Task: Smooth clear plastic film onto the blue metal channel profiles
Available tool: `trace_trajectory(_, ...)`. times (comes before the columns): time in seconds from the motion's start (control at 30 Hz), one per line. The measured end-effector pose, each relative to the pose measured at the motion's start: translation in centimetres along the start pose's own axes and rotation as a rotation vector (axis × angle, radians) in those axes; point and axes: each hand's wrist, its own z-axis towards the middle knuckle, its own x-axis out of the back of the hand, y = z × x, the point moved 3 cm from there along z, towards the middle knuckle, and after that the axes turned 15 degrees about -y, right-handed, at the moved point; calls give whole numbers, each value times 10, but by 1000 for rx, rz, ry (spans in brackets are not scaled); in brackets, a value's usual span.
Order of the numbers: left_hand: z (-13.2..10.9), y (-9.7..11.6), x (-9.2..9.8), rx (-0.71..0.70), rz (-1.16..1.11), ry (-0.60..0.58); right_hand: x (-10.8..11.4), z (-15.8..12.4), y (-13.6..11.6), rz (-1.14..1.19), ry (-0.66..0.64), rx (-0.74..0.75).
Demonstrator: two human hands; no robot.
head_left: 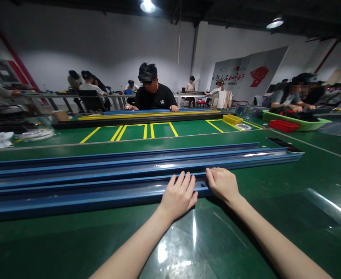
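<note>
A long blue channel profile (100, 195) lies across the green table in front of me, its right end between my hands. My left hand (178, 195) lies over this channel near that end, fingers across to the far edge and thumb at the near side, gripping it. At the very end of the channel, my right hand (224, 185) is closed with its fingers curled. Whatever those fingers hold is hidden by the hand. A small dark hole shows in the channel floor between the two hands. Just behind lie two more blue channels (123, 167), parallel to the front one.
A phone (285, 145) rests by the far channels' right end. Clear plastic film (184, 252) lies near my forearms. Across the table, a co-worker (154, 93) handles long profiles; yellow tape (135, 126) marks the surface. A green tray (318, 123) and red tray (283, 125) stand right.
</note>
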Motion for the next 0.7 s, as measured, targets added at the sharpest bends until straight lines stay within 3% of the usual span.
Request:
trace_trajectory(0.13, -1, -3, -1, 67, -6, -40, 1, 0, -13, 16, -4, 70)
trace_trajectory(0.37, -1, -4, 1, 75, -6, -52, 3, 0, -7, 49, -19, 126)
trace_trajectory(0.7, -1, -3, -1, 76, -14, -54, 0, 0, 13, 25, 43, 20)
